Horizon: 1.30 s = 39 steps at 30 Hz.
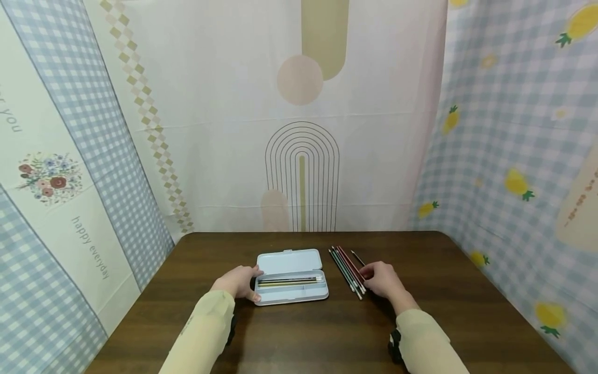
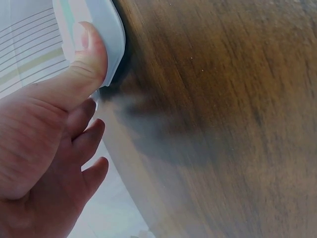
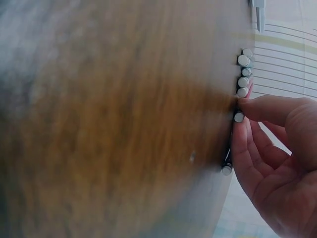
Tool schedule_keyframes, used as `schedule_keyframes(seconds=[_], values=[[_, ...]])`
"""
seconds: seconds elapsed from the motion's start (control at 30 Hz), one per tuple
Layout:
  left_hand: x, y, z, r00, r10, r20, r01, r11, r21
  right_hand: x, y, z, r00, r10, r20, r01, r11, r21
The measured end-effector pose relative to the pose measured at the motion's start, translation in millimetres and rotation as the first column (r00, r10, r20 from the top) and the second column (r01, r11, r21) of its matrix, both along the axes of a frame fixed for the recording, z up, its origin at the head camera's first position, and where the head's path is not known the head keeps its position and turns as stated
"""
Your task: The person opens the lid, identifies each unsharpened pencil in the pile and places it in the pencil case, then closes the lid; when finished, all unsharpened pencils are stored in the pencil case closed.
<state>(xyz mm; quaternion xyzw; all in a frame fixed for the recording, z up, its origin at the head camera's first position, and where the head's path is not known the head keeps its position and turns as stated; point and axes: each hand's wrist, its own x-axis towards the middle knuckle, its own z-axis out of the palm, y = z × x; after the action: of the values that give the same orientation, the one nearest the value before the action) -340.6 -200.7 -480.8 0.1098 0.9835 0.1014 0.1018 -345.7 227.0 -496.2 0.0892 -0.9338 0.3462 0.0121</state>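
Note:
A pale pencil case lies on the table with its lid raised at the back. Inside its rear compartment are a few dark and yellow pencils. My left hand grips the case's left end, with the thumb on its front corner. To the right of the case, several green and red pencils lie side by side at a slant. My right hand pinches one white-ended pencil between thumb and fingers; its colour is unclear. A separate dark pencil runs partly behind this hand.
The brown wooden table ends at a patterned cloth hung behind it. More checked cloth hangs at the left and right sides. A dark wrist band shows at the right sleeve.

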Motion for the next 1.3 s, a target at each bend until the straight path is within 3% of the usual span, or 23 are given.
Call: schedule_keyframes(seconds=[0.1, 0.2, 0.27, 0.37, 0.47, 0.63, 0.73, 1.13, 1.3], values=[[17.0, 8.7, 18.8, 1.0, 0.023, 0.014, -0.023, 1.0, 0.014, -1.1, -1.1, -0.7, 1.0, -0.001, 0.004, 0.001, 1.0, 0.005], [25.9, 14.3, 29.1, 0.998, 0.054, 0.033, -0.056, 0.998, 0.043, -2.2, -2.2, -1.7, 1.0, 0.002, 0.011, -0.002, 1.0, 0.006], [21.2, 12.0, 23.8, 0.998, 0.051, 0.025, -0.052, 0.998, 0.036, -2.4, -3.1, -1.4, 1.0, 0.002, 0.014, -0.002, 1.0, 0.006], [1.2, 0.1, 0.1, 1.0, 0.022, -0.004, -0.022, 0.999, 0.023, -2.9, -3.8, -1.1, 1.0, 0.004, 0.005, -0.004, 1.0, 0.004], [-2.5, -2.1, -4.9, 1.0, 0.014, -0.013, -0.014, 1.0, 0.009, -2.2, -4.4, 0.1, 1.0, 0.002, 0.003, -0.002, 1.0, 0.007], [24.9, 13.7, 26.8, 0.999, 0.042, 0.007, -0.042, 0.998, 0.044, -0.9, -4.1, 0.0, 1.0, -0.001, 0.003, 0.001, 1.0, 0.009], [34.0, 18.9, 36.6, 0.999, 0.034, -0.006, -0.034, 0.999, 0.04, -0.8, -3.6, -0.7, 1.0, -0.004, 0.002, 0.004, 1.0, 0.006], [32.8, 20.2, 37.4, 1.0, 0.012, -0.007, -0.012, 0.999, 0.043, 1.2, -0.2, -0.5, 0.999, -0.023, 0.027, 0.023, 1.0, -0.014], [35.4, 19.6, 39.2, 1.0, 0.018, -0.01, -0.018, 0.999, 0.04, 1.8, -3.9, 0.3, 1.0, -0.02, 0.02, 0.019, 1.0, 0.019]])
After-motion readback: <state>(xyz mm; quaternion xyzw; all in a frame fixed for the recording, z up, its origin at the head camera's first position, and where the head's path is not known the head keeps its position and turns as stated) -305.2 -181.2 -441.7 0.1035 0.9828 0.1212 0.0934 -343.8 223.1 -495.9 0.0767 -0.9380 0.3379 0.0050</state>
